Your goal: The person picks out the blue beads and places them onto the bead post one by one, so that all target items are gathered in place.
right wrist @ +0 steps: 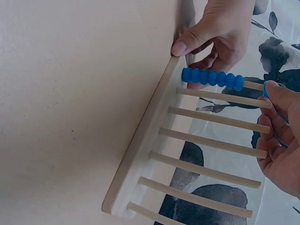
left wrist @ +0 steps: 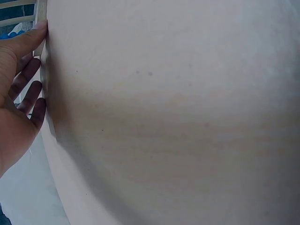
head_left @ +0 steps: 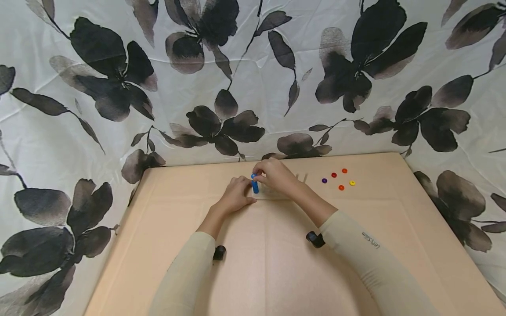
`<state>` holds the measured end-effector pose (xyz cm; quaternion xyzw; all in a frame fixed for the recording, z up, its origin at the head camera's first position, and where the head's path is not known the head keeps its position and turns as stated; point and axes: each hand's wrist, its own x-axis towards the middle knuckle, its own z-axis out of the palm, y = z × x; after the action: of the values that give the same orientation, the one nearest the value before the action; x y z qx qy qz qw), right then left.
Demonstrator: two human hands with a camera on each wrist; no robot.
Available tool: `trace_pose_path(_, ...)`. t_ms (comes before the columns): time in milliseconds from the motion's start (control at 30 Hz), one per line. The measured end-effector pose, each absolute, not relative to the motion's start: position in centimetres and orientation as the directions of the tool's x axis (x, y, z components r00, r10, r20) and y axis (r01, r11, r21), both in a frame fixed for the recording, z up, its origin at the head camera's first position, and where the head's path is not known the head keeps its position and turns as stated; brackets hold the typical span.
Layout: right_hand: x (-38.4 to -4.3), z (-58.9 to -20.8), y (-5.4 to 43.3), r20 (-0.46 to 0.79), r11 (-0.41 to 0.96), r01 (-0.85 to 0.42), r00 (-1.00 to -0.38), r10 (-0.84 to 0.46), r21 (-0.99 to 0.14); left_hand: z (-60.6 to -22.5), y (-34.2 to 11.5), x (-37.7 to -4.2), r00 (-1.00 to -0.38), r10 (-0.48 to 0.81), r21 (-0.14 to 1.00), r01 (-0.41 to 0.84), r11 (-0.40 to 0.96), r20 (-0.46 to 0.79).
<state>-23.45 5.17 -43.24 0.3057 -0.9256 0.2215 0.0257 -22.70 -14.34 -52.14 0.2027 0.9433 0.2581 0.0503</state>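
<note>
A wooden rack has a long base (right wrist: 143, 138) with a row of thin upright pegs (right wrist: 213, 146). Several blue beads (right wrist: 213, 78) are stacked against the base on the end peg, and they show as a small blue column (head_left: 255, 188) in the head view. My left hand (head_left: 236, 195) grips that end of the base, thumb (right wrist: 185, 43) on the near side and fingers behind. Between thumb and fingertips, my right hand (right wrist: 283, 136) pinches another blue bead (right wrist: 266, 89) at the peg's tip. The other pegs in the right wrist view carry no beads.
Right of the rack on the table (head_left: 276, 263) lie loose beads: a purple one (head_left: 324, 180), a red one (head_left: 334, 174), orange ones (head_left: 341, 187) and a yellow one (head_left: 352, 183). Floral cloth (head_left: 253, 74) hangs behind the table's far edge.
</note>
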Motion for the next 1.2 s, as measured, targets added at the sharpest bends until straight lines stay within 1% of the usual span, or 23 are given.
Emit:
trace_pose_path(433,-22.9,-43.2,5.4,0.169,0.741,-0.537,-0.839,-0.517,-0.403,-52.3,-14.2,-22.6,-0.911,0.413,0.508,0.358,0.784,0.005)
trace_pose_path(833,-22.9,-43.5,5.9,0.176,0.731,-0.537,-0.839,-0.515,-0.421,-52.3,-14.1,-22.4,-0.915,0.403,0.508,0.346,0.789,-0.003)
trace_pose_path(1067,-22.9,-42.7,6.4,0.172,0.731,-0.512,-0.853,-0.492,-0.451,-51.9,-14.1,-22.4,-0.918,0.397,0.502,0.344,0.794,-0.001)
trace_pose_path(1200,-22.8,-42.1,7.5,0.2,0.719,-0.51,-0.856,-0.476,-0.471,-51.9,-14.1,-22.6,-0.919,0.394,0.49,0.34,0.803,-0.007)
